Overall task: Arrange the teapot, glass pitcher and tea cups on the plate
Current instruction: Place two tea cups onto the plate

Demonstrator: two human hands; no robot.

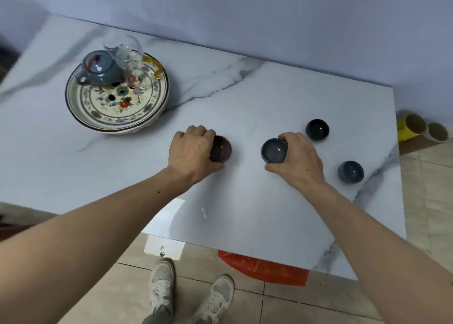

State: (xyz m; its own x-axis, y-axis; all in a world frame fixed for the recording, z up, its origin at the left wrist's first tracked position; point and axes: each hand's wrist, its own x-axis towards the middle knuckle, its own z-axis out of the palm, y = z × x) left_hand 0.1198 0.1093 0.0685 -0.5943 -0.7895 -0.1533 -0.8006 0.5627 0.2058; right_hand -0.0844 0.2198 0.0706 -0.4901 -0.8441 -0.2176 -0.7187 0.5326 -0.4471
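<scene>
A flowered plate (103, 117) stands at the table's far left. On its back half sit a grey-blue teapot (101, 69) and, right beside it, a glass pitcher (127, 53) with a yellow handle. My left hand (193, 149) grips a dark purple cup (221, 149) on the marble table. My right hand (299, 159) grips a grey-blue cup (274, 150) from its right side. A dark green cup (317, 129) and a blue cup (351, 171) stand free to the right of my right hand.
The white marble table (245, 98) ends near the blue cup on the right and close to my feet in front. A wall runs behind it. Yellow rolls (414, 127) lie on the floor at right; a red bag (262, 267) sticks out under the front edge.
</scene>
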